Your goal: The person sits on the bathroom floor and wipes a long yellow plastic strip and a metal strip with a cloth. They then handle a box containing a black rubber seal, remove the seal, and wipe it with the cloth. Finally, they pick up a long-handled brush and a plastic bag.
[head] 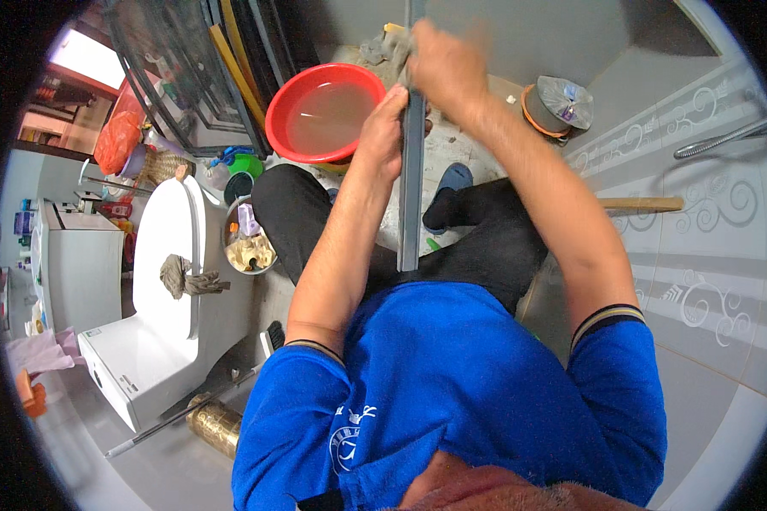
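A long grey metal profile bar (412, 185) runs from the lap up past the top edge of the view. My left hand (383, 131) is closed around it near its middle, thumb on its face. Farther along, my right hand (449, 67), partly blurred, presses a crumpled grey rag (397, 50) against the bar. A red plastic basin (275, 131) of cloudy water stands on the floor, left of the bar and close to my left hand. Some fingers of both hands are hidden.
Dark screen frames (185, 76) lean at the upper left. A white toilet (166, 255) with a knotted cloth (182, 276) on it and a waste bin (270, 255) stand left. A lidded bucket (543, 108), a wooden handle (642, 204) and a shower hose (722, 137) are at right. A metal pole (185, 412) lies lower left.
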Action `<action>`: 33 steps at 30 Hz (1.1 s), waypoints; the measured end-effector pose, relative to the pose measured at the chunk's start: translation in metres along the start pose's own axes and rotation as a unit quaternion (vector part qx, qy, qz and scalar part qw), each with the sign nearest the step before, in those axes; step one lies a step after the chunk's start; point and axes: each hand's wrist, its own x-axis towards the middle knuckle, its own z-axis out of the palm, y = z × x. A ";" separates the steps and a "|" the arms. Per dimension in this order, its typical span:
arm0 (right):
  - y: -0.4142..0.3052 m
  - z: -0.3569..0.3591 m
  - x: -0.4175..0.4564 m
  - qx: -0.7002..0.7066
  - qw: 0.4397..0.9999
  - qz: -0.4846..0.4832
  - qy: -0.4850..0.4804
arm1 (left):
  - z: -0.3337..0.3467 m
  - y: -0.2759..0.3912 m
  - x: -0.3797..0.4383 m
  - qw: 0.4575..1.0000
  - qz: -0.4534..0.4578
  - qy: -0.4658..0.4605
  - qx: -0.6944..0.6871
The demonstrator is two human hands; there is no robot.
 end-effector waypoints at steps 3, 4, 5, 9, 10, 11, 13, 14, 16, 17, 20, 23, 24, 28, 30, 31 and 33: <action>-0.021 -0.001 -0.037 0.026 0.997 -0.035 -0.063 | -0.005 0.005 -0.003 0.998 0.004 0.065 0.024; -0.017 0.000 -0.032 0.017 0.998 -0.044 -0.049 | -0.012 0.001 -0.008 0.999 -0.008 0.032 0.012; -0.007 0.004 -0.021 0.009 0.998 -0.053 -0.036 | -0.020 0.000 -0.009 1.000 -0.010 -0.003 0.014; 0.026 -0.014 0.034 -0.089 0.996 -0.001 -0.003 | -0.011 0.002 -0.024 0.996 -0.034 -0.079 0.033; 0.039 -0.017 0.049 -0.093 0.995 0.019 0.008 | -0.010 0.001 -0.025 0.995 -0.039 -0.082 0.042; 0.052 -0.020 0.061 -0.096 0.994 0.039 0.017 | -0.009 -0.001 -0.026 0.994 -0.045 -0.084 0.051; 0.068 -0.028 0.078 -0.097 0.991 0.087 0.034 | -0.008 0.001 -0.028 0.992 -0.047 -0.098 0.061; 0.072 -0.029 0.083 -0.094 0.989 0.110 0.042 | -0.013 0.001 -0.026 0.991 -0.046 -0.106 0.065; 0.068 -0.032 0.082 -0.063 0.987 0.145 0.042 | -0.016 0.002 -0.026 0.990 -0.052 -0.114 0.061; 0.066 -0.032 0.081 -0.047 0.985 0.163 0.042 | -0.018 0.002 -0.024 0.990 -0.057 -0.117 0.054; 0.069 -0.032 0.075 0.002 0.971 0.233 0.057 | -0.009 0.005 -0.027 0.992 -0.064 -0.093 0.048; 0.097 -0.014 0.083 0.044 0.947 0.281 0.149 | 0.001 0.006 -0.026 0.993 -0.051 -0.085 0.057; 0.114 -0.009 0.086 0.083 0.934 0.318 0.143 | 0.001 0.005 -0.024 0.994 -0.043 -0.085 0.061; 0.126 0.001 0.092 0.217 0.897 0.333 0.195 | 0.000 0.003 -0.011 0.992 0.007 -0.025 0.125; 0.102 -0.006 0.087 0.253 0.892 0.340 0.156 | -0.002 0.007 -0.007 0.982 0.015 -0.006 0.189; 0.093 -0.009 0.086 0.268 0.889 0.343 0.139 | 0.000 0.005 -0.003 0.978 0.040 -0.004 0.205; 0.079 -0.004 0.083 0.263 0.906 0.310 0.119 | 0.010 -0.001 0.004 0.968 0.090 -0.002 0.236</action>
